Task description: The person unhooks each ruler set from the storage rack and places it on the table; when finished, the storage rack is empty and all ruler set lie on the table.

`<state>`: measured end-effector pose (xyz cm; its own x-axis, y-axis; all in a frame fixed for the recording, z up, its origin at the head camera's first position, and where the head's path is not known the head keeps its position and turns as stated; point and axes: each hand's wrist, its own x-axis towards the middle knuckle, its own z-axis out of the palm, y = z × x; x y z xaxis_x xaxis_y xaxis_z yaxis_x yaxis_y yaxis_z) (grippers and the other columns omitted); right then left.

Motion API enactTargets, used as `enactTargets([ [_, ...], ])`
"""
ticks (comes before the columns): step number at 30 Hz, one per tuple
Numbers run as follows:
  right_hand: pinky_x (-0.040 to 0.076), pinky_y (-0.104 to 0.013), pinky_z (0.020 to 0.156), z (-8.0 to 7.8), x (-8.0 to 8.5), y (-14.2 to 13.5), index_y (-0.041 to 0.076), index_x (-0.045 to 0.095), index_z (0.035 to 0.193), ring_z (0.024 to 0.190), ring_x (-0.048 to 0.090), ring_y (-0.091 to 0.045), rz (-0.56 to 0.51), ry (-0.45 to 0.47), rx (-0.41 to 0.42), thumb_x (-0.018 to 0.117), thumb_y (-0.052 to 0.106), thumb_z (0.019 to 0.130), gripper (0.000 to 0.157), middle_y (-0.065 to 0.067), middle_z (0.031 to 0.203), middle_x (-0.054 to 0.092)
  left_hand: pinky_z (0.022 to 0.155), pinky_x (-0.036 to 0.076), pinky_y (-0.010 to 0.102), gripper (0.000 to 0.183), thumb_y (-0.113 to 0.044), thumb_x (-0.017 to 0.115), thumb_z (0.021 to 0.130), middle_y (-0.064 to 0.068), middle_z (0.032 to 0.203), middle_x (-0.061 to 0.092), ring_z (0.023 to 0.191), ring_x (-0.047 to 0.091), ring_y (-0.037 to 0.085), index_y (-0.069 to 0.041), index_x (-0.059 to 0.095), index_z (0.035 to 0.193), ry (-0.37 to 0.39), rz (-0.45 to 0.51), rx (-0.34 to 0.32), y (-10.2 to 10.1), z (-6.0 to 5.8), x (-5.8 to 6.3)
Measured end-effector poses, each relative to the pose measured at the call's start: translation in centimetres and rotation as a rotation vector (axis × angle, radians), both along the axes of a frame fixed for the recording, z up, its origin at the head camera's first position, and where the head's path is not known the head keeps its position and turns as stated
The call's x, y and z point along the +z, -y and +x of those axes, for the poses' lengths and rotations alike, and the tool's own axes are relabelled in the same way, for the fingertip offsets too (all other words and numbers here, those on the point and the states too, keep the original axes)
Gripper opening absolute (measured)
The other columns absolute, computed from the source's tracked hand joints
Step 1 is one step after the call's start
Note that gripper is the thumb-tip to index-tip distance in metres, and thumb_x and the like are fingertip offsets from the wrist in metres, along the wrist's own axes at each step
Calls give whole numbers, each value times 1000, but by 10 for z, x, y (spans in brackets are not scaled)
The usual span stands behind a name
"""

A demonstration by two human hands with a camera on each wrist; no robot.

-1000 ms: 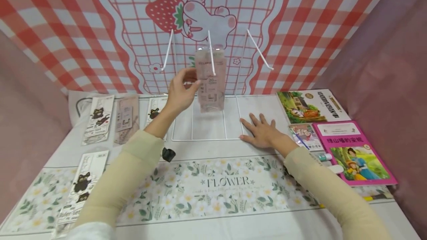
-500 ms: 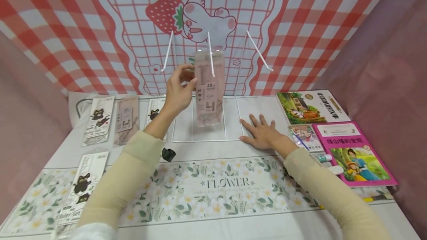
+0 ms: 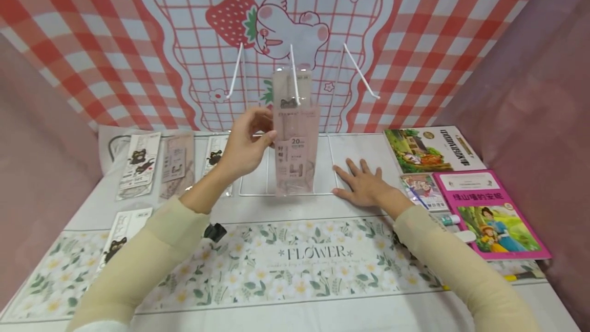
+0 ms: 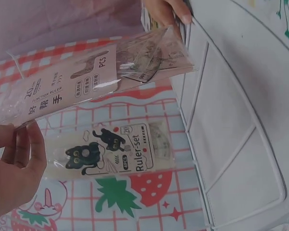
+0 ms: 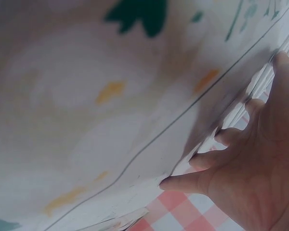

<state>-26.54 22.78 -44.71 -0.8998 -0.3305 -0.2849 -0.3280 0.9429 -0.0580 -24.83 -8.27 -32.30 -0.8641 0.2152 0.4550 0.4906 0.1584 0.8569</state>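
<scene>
A pink, clear-sleeved ruler pack [image 3: 296, 160] stands upright in front of a white wire rack's middle hook [image 3: 294, 68]. My left hand [image 3: 249, 142] pinches its left edge between thumb and fingers. Behind it, a black-cat ruler-set pack [image 4: 106, 149] hangs against the checked backdrop; in the head view only its upper part [image 3: 282, 86] shows. Whether the pink pack touches the hook is unclear. With fingers spread, my right hand [image 3: 361, 183] rests at the right end of the rack's wire base [image 3: 258, 194]; the right wrist view shows that hand [image 5: 245, 168] too.
Several more ruler packs [image 3: 177, 165] lie on the left of the table. A black object [image 3: 215, 231] sits by the left sleeve. At right are a pink book [image 3: 493, 214], another book [image 3: 428, 148] and some stationery. Bare hooks [image 3: 361, 70] jut out either side.
My left hand has lowered the pink ruler pack in front of the middle hook, uncovering the top of the black-cat pack behind. The right hand stays in place.
</scene>
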Motion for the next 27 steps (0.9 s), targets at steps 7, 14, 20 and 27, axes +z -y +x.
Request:
enactTargets([
  [7,11,-82,110,-2,0,-2,35,7,155,148,3,-50,4,-4,3,29,74,91,78,-12,165,1,71,60,22,32,9,60,88,18,101,61,85,59,12,2,50,118,-6,12,-13,2,16,7],
  [14,10,-83,109,-1,-2,-1,36,7,155,148,2,-50,-12,-1,9,30,73,91,78,-12,165,1,69,59,24,30,6,59,90,14,99,60,83,59,11,1,50,118,3,-18,-40,15,26,8],
  [20,10,-82,109,0,-2,0,35,6,155,149,2,-49,-18,6,11,31,72,92,77,-12,165,1,68,59,24,29,5,56,92,6,96,58,81,59,9,1,47,120,32,-93,-42,51,33,-10],
  [27,10,-82,109,1,0,-1,35,6,155,149,2,-50,-15,5,14,31,72,92,77,-12,165,0,65,59,24,32,7,54,92,-7,98,58,79,60,5,4,46,123,57,-195,-41,118,38,-29],
])
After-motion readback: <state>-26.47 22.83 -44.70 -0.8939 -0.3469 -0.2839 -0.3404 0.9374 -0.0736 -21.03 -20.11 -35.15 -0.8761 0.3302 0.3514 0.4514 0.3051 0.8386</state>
